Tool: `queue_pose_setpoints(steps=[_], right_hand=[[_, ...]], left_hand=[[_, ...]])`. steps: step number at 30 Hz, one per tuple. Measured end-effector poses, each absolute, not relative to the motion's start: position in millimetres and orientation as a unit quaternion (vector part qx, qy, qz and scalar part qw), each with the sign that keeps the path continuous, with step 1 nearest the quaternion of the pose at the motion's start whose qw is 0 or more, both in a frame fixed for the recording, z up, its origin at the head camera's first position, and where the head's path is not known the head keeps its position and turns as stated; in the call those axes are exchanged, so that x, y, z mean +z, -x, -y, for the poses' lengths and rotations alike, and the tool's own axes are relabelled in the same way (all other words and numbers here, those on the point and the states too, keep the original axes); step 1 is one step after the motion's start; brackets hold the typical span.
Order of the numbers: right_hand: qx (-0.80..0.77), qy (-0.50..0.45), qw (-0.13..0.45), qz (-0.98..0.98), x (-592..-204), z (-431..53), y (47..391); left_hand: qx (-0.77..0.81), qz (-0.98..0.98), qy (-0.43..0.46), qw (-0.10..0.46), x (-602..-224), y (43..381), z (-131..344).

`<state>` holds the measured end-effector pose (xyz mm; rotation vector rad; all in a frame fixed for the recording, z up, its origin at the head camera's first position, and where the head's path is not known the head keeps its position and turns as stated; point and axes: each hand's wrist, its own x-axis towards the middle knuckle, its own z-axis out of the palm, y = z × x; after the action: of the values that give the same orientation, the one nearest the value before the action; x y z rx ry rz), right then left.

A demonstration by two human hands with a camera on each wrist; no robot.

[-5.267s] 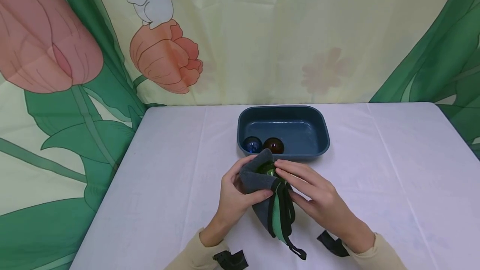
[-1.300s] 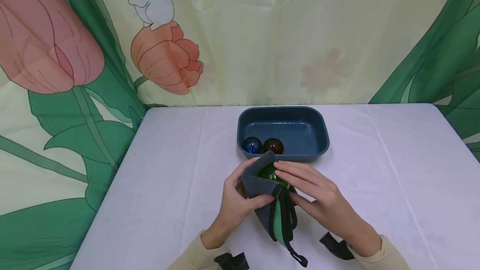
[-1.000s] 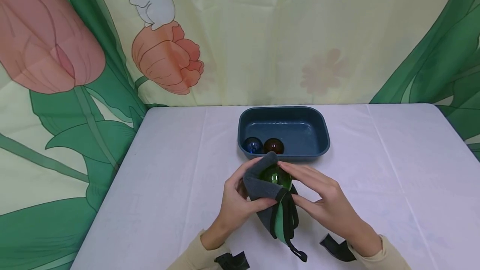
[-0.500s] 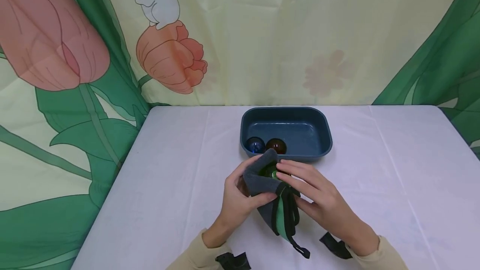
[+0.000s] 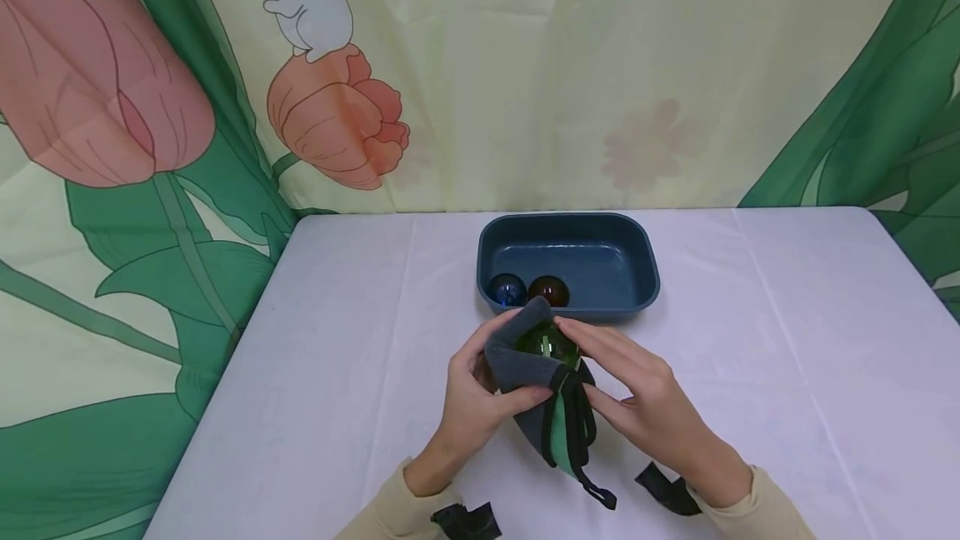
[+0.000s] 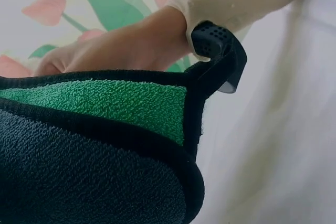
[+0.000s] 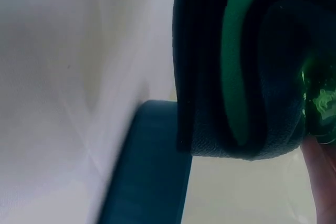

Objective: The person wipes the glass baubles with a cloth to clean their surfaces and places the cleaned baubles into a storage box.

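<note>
In the head view, a green glass ball (image 5: 549, 343) sits partly wrapped in a folded cloth (image 5: 517, 363), grey-blue on one face and green on the other, with black edging and a loop. My left hand (image 5: 476, 411) grips the cloth from the left, thumb across its front. My right hand (image 5: 637, 382) holds the ball's right side between fingers and thumb. In the left wrist view, the cloth (image 6: 89, 166) hides most of the left hand's fingers. The ball (image 7: 324, 103) shows at the edge of the right wrist view, a finger of the right hand beneath it.
Just beyond my hands stands a dark blue rectangular tub (image 5: 615, 307). Inside it, near the front wall, lie a blue glass ball (image 5: 507, 290) and a brown one (image 5: 548, 290). A white cloth covers the table (image 5: 337, 340); a printed curtain (image 5: 480, 90) hangs behind it.
The right fingers lay over the ball half a second ago; now they are at its upper right edge, so more of the ball shows. The left hand still grips the cloth.
</note>
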<state>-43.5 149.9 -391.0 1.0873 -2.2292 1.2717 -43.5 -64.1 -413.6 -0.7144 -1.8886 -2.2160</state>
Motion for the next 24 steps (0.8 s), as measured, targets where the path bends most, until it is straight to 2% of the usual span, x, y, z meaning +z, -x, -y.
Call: queue_pose_setpoints(steps=[4, 17, 19, 24], right_hand=[[0.452, -0.381, 0.168, 0.789, -390.9, -150.5, 43.1], [0.404, -0.433, 0.247, 0.767, -391.3, -150.2, 51.4], [0.416, -0.420, 0.230, 0.773, -391.4, -150.8, 50.3], [0.497, -0.356, 0.146, 0.778, -391.2, -151.6, 47.8]], left_hand=[[-0.742, 0.626, 0.230, 0.068, -412.7, 42.9, 63.5], [-0.755, 0.616, 0.215, 0.062, -414.1, 44.4, 60.9], [-0.755, 0.616, 0.216, 0.059, -414.7, 44.4, 61.0], [-0.750, 0.617, 0.230, 0.058, -415.7, 45.0, 62.2]])
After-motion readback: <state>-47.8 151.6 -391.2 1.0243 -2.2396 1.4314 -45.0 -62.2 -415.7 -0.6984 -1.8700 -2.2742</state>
